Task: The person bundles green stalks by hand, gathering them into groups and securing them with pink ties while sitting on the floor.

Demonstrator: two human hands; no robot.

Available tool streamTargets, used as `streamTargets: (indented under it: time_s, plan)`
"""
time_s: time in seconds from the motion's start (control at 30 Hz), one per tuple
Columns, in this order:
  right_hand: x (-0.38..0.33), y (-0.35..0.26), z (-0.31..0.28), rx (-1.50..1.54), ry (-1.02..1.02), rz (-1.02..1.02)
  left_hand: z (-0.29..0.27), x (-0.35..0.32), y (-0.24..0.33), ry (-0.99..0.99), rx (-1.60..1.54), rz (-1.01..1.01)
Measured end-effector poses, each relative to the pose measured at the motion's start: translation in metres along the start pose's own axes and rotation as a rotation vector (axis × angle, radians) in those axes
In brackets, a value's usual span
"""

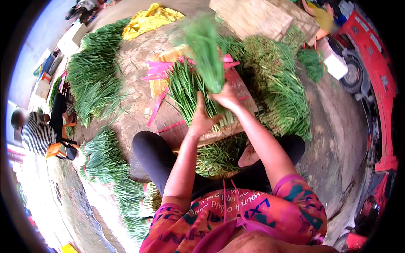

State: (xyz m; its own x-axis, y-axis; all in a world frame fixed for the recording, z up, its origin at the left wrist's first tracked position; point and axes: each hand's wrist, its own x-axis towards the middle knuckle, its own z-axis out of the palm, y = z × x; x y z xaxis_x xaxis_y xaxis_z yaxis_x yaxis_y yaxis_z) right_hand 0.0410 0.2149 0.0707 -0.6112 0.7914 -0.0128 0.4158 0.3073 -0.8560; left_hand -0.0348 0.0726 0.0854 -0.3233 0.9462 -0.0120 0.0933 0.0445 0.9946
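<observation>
My right hand (225, 98) is closed round the lower end of a bunch of long green chives (205, 55), whose tops are raised and smeared by motion. Just left of it, my left hand (205, 119) has its fingers apart against a pile of chives (184, 90). That pile lies slantwise on a low board (168, 135) in front of my knees. Pink plastic strips (158, 70) lie at the board's far left, and one long strip trails down its left side.
Heaps of chives lie on the ground at left (95, 71) and right (274, 80), with tied bundles (107, 154) at near left. A yellow sack (152, 20) is at the back. A seated person (40, 133) is at far left; a red vehicle (375, 63) stands at right.
</observation>
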Motion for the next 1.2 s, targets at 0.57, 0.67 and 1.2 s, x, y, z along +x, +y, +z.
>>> streamTargets:
  time_s: [0.57, 0.67, 1.2]
  plan:
    - [-0.109, 0.11, -0.255, -0.458, 0.073, 0.26, 0.015, -0.068, -0.024, 0.217, 0.109, 0.071]
    - [-0.165, 0.228, -0.232, -0.56, -0.251, 0.57, 0.03, -0.099, -0.039, -0.094, 0.088, -0.195]
    - [-0.198, 0.397, -0.073, -0.553, -0.151, 0.578, 0.073, -0.092, -0.076, -0.269, 0.486, -0.407]
